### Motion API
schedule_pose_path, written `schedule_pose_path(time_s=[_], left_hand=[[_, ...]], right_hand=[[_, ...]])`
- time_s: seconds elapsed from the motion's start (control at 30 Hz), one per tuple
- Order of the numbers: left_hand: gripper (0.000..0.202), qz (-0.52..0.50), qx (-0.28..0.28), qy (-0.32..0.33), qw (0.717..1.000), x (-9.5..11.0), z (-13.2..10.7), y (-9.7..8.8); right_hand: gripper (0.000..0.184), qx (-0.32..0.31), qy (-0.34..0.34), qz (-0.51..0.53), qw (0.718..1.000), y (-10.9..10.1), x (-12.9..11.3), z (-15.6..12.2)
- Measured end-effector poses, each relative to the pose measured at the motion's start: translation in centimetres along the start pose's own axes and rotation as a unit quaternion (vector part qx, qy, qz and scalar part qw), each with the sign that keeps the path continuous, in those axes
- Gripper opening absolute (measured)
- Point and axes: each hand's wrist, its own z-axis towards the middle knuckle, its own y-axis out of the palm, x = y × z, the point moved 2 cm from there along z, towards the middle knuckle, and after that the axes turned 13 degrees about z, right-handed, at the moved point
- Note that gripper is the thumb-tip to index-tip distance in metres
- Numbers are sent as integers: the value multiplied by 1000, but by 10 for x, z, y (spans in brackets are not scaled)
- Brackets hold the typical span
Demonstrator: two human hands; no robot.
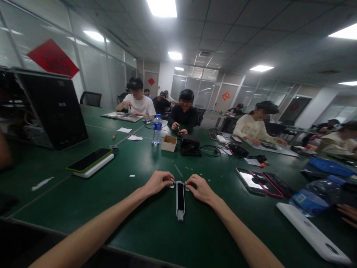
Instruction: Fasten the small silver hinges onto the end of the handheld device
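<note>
A long, narrow device [180, 201] with a black face, a pale rim and a grey tip lies on the green table, its grey end towards me. At the left of its far end, my left hand [158, 182] is closed in a pinch. My right hand [200, 188] mirrors it on the right side, fingers also pinched. Small pale or metallic bits show at both sets of fingertips, too small to name. Whether they join the device I cannot tell.
Beyond my hands stand an open cardboard box [169, 143], a water bottle [157, 130] and a black stand [190, 144]. Phones [93, 159] lie left and right [251, 180]. A white device [312, 230] and large bottle [315, 195] are near right. People work across the table.
</note>
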Motion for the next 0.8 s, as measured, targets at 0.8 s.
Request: schedule_pose_path(time_s=[0.8], left_hand=[[13,92,-14,43,995,-2,0,3]], right_hand=[[15,-13,-3,6,1000,-6,1,0]])
